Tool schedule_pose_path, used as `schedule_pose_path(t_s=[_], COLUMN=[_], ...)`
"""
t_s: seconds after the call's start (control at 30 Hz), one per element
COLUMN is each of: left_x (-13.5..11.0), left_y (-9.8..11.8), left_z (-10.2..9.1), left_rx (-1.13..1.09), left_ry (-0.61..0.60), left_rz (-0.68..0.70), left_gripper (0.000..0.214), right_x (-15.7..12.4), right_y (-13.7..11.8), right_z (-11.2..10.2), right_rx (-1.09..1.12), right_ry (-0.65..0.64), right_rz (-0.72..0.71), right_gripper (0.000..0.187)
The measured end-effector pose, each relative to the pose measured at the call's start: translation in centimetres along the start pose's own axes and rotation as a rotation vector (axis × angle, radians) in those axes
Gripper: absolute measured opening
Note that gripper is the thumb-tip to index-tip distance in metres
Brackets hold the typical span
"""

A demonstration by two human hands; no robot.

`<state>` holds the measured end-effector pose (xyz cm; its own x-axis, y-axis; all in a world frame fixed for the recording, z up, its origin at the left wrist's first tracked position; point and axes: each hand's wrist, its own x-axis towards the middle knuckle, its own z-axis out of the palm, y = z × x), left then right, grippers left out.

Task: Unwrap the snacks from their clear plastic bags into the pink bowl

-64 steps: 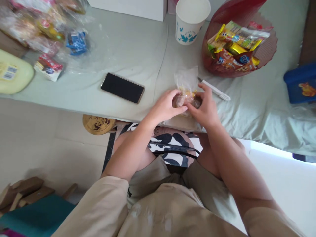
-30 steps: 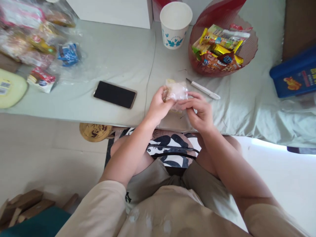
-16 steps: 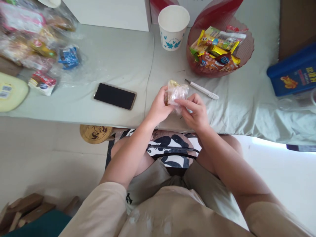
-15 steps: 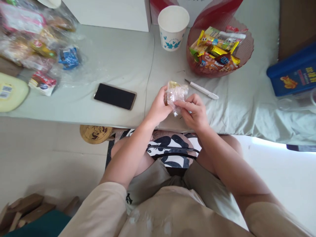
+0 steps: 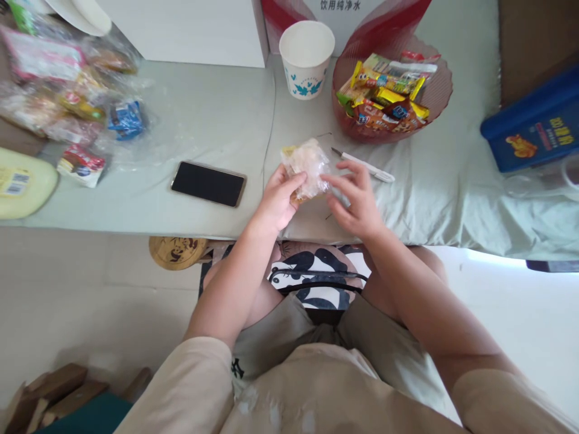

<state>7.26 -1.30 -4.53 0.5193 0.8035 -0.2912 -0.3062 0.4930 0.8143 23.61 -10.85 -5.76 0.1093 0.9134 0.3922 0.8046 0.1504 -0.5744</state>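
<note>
"饮用纯净水" on red-and-white box (image 5: 346, 24)

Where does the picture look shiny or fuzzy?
Head view: whitish glints on the crinkled clear plastic packet in the left hand; head view, right: the smooth pale floor glows nearly white; head view, upper left: the heaped multicoloured plastic-wrapped snacks look soft.

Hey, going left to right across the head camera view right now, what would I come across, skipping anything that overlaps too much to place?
Pale yellow container, red and white packet, blue packet, phone, left hand, clear-wrapped packet, right hand, blue container.
</note>
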Motion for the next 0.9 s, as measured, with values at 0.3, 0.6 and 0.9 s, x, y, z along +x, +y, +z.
schedule_pose_path(t_s=[0.3,0.6,0.9], left_x=[0.7,1.7,1.4], left_y=[-0.2,-1.5,-0.8], left_z=[-0.4,-1.3,-1.3], left_rx=[0.000,0.446,0.396], left_ry=[-0.009,0.143,0.104], left_rz=[0.116,0.244,0.295], left_gripper=[0.033,0.050,0.047], right_x=[0.4,-1.3,-0.3], right_y=[4.3,1.3,-1.3], right_z=[-1.8,-1.8,-0.6], right_rx=[-0.410,0.228,0.025], right_ry=[0.041,0.071,-0.103], right_rz=[0.413,0.391,0.287], right_gripper=[0.034,0.052,0.048])
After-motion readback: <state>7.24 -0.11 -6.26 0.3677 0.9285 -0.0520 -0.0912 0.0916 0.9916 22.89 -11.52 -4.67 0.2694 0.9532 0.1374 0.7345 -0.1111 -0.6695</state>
